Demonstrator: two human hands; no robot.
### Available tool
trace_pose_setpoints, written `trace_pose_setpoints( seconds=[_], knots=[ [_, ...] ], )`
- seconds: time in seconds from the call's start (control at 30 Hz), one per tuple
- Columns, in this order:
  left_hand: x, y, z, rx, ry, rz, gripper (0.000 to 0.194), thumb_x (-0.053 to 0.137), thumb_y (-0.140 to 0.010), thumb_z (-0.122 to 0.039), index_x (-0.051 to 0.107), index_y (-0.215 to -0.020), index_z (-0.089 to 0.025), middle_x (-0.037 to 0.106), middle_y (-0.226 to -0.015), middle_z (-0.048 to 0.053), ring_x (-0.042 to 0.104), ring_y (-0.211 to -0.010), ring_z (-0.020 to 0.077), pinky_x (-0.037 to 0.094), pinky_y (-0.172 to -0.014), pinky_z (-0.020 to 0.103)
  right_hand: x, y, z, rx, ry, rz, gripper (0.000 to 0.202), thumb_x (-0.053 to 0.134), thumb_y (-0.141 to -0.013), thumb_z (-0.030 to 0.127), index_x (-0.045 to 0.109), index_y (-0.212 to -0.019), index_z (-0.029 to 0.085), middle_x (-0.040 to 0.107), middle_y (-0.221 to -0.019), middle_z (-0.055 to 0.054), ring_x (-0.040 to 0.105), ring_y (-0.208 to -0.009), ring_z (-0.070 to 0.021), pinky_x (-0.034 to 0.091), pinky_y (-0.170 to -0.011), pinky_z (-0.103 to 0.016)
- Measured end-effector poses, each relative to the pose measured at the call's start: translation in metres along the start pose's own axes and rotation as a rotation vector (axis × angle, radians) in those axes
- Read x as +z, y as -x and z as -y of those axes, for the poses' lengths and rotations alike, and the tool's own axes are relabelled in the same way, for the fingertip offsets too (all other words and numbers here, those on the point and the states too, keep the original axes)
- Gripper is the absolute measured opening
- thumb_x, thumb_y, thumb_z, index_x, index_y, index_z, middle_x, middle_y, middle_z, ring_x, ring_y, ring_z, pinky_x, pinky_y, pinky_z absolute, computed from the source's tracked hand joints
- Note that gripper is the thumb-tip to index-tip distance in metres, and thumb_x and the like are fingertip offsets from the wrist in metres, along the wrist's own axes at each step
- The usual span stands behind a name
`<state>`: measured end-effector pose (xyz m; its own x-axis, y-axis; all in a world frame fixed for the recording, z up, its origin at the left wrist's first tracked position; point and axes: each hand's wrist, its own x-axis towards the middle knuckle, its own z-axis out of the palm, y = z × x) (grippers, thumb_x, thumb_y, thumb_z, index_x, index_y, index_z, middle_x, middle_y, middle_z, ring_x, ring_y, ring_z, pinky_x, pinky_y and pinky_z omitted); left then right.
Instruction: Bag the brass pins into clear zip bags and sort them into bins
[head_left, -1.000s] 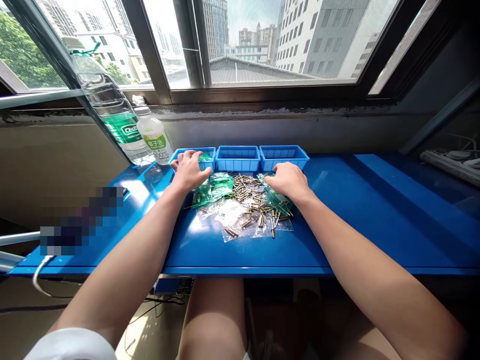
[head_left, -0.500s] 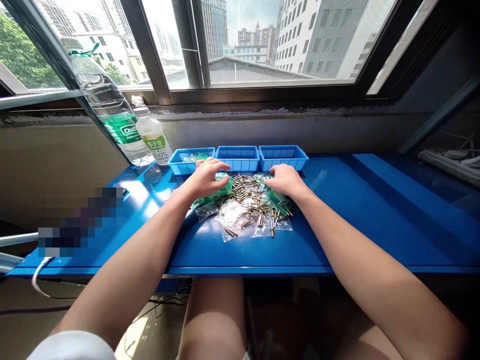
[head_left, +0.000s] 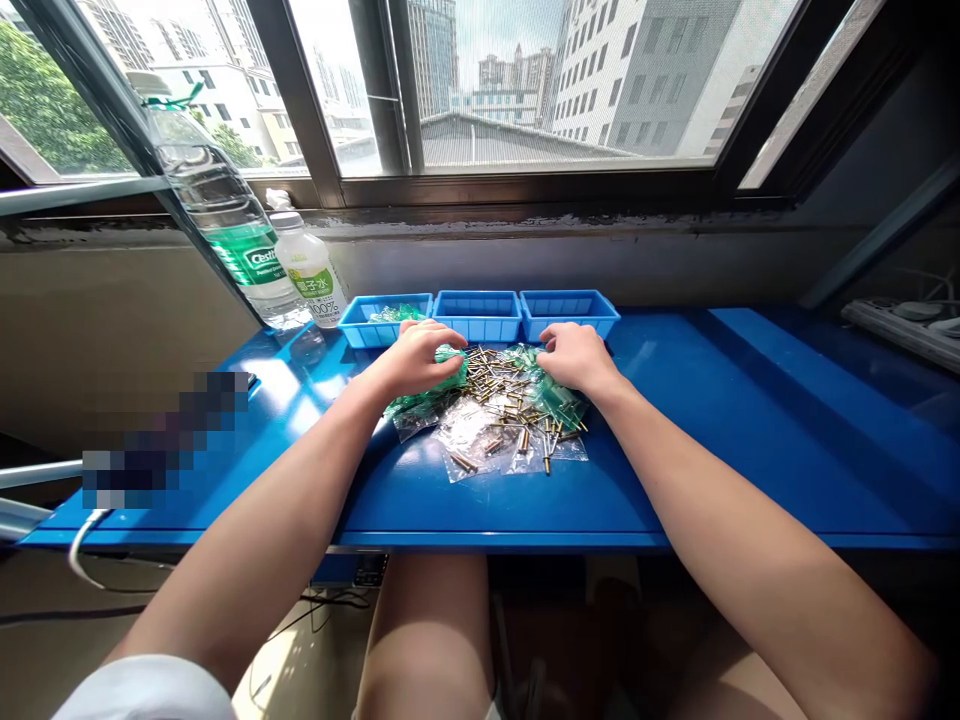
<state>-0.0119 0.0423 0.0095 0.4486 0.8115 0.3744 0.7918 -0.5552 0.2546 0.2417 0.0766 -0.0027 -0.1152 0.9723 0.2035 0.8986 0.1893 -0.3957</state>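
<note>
My left hand [head_left: 421,358] hovers over the left side of a heap of small parts, its thumb and fingers curved and apart. Under it lie crinkled green plastic bags [head_left: 418,400]. At the heap's right side is my right hand [head_left: 581,357], fingers bent with a gap to the thumb, close to another green bag [head_left: 559,402]. Between the hands spread many loose rivets [head_left: 499,378] with thin silver pins and brass-coloured bodies. In front lie clear plastic bags [head_left: 466,425], with copper-coloured pieces [head_left: 463,461] in or on them. Whether either palm touches the bags is hidden.
Three blue bins stand in a row behind the heap: the left bin [head_left: 367,334] contains green bags, beside a middle bin [head_left: 478,325] and a right bin [head_left: 570,325]. A large water bottle [head_left: 247,255] and a smaller bottle [head_left: 313,280] stand back left on the blue table [head_left: 720,440].
My right hand's fingers have curled in a little toward the thumb. My left hand stays nearly where it was. The whole view has shifted slightly; the heap looks much the same.
</note>
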Motion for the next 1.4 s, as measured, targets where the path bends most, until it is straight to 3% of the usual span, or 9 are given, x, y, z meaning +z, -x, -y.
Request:
trace_pose_setpoints(
  seconds=[0.13,0.33,0.47,0.57,0.73,1.0,1.2,1.4],
  knots=[
    [0.0,0.0,0.0,0.013,0.008,-0.006,0.023,0.053,-0.085,-0.032,0.069,-0.098,-0.022,0.073,-0.103,0.005,0.064,-0.102,0.0235,0.036,-0.097,0.047,-0.005,0.003,0.007,-0.038,-0.047,-0.111,0.017,0.058,-0.073,0.018,0.074,-0.078,0.016,0.074,-0.084,-0.012,0.068,-0.086,-0.0275,0.05,-0.078,-0.035],
    [-0.004,0.0,-0.005,0.041,0.162,0.0,0.024,0.055,-0.083,-0.032,0.071,-0.098,-0.02,0.073,-0.102,0.006,0.065,-0.1,0.0218,0.046,-0.095,0.041,-0.01,0.008,0.016,-0.137,-0.344,-0.304,0.012,0.058,-0.078,0.021,0.069,-0.078,0.016,0.073,-0.079,-0.007,0.067,-0.073,-0.0198,0.052,-0.074,-0.032],
    [-0.007,0.0,-0.012,0.071,0.353,0.038,0.029,0.06,-0.081,-0.032,0.07,-0.105,-0.02,0.073,-0.107,0.006,0.066,-0.101,0.02,0.051,-0.094,0.037,-0.003,0.011,0.023,-0.206,-0.734,-0.144,0.012,0.064,-0.079,0.029,0.065,-0.081,0.017,0.072,-0.079,-0.007,0.069,-0.072,-0.02,0.056,-0.068,-0.033],
    [-0.007,0.0,-0.016,0.093,0.459,0.087,0.03,0.062,-0.083,-0.035,0.071,-0.108,-0.021,0.07,-0.114,0.006,0.065,-0.105,0.0195,0.051,-0.096,0.036,0.003,0.013,0.027,-0.232,-0.902,-0.049,0.016,0.069,-0.077,0.032,0.063,-0.082,0.017,0.071,-0.079,-0.007,0.069,-0.073,-0.0201,0.058,-0.069,-0.036],
    [-0.007,0.0,-0.017,0.101,0.529,0.082,0.033,0.065,-0.083,-0.038,0.071,-0.11,-0.021,0.07,-0.114,0.007,0.064,-0.105,0.0198,0.05,-0.096,0.035,0.004,0.016,0.032,-0.219,-0.995,-0.033,0.02,0.069,-0.077,0.033,0.059,-0.082,0.017,0.069,-0.078,-0.005,0.068,-0.074,-0.0185,0.059,-0.072,-0.037],
    [-0.007,-0.001,-0.019,0.102,0.578,0.028,0.03,0.066,-0.082,-0.034,0.073,-0.107,-0.02,0.07,-0.108,0.008,0.065,-0.1,0.0195,0.053,-0.09,0.035,0.002,0.019,0.034,-0.178,-1.084,0.197,0.043,0.078,-0.068,0.029,0.052,-0.1,0.019,0.069,-0.074,-0.002,0.062,-0.058,-0.0147,0.053,-0.052,-0.029],
    [-0.005,0.0,-0.017,0.109,0.574,0.06,0.036,0.069,-0.079,-0.034,0.07,-0.114,-0.022,0.07,-0.114,0.007,0.063,-0.106,0.0211,0.05,-0.096,0.039,0.003,0.018,0.032,-0.244,-1.081,0.175,0.042,0.077,-0.07,0.029,0.054,-0.102,0.018,0.066,-0.069,0.001,0.055,-0.053,-0.01,0.047,-0.05,-0.026],
    [-0.004,-0.001,-0.015,0.12,0.576,-0.011,0.038,0.069,-0.08,-0.038,0.07,-0.114,-0.021,0.068,-0.112,0.009,0.064,-0.099,0.0194,0.052,-0.09,0.036,0.004,0.018,0.034,-0.192,-1.11,0.176,0.04,0.075,-0.069,0.025,0.053,-0.102,0.019,0.067,-0.078,-0.002,0.06,-0.064,-0.0144,0.05,-0.049,-0.027]
  ],
)
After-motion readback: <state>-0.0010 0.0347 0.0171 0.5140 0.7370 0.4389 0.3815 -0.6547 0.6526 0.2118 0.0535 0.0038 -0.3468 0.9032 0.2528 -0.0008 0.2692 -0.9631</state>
